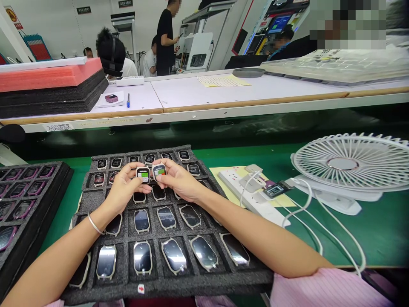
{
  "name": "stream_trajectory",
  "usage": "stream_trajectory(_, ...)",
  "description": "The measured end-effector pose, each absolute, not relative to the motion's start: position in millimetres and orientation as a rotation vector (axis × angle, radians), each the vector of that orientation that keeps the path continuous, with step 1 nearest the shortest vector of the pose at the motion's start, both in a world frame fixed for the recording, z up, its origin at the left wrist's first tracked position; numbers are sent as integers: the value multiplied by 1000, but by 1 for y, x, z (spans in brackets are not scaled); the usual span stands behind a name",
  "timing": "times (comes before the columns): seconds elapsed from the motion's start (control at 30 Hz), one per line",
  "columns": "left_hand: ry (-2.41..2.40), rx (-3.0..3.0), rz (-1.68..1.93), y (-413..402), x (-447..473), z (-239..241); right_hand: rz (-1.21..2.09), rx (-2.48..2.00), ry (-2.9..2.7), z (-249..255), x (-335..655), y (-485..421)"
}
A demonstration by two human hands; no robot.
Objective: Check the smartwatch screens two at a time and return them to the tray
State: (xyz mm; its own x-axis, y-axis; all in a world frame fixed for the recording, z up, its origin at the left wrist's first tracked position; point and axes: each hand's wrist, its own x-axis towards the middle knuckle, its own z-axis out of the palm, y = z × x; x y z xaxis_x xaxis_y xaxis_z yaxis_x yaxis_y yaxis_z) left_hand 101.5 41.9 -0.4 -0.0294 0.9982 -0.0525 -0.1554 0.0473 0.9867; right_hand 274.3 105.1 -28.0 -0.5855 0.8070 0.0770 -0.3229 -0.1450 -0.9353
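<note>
Above a dark foam tray point(153, 290), both my hands hold up smartwatch bodies without straps, side by side. My left hand point(126, 183) is closed on one smartwatch point(142, 175), whose lit screen shows green and white. The other smartwatch point(159, 171), with green and red on its screen, is pinched between the thumb and fingers of my right hand point(174, 179). Below them, several silver-framed smartwatches point(142, 257) lie face up in the tray's compartments. Nearer ones have dark screens, while those in the far rows show small text. My forearms cover part of the tray.
A second foam tray point(35, 217) of purple-framed watches is at left. To the right are a white power strip point(249, 198), cables and a white fan point(345, 164). A raised shelf point(191, 96) crosses behind, bearing foam sheets point(51, 76) and a blue pen point(128, 100). Other people are beyond.
</note>
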Motion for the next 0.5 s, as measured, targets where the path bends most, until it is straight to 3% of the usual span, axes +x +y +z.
stream_trajectory(0.5, 1115, 992, 1242, 41, 101, 1, 1842, -622, -1314, -28, 275, 105)
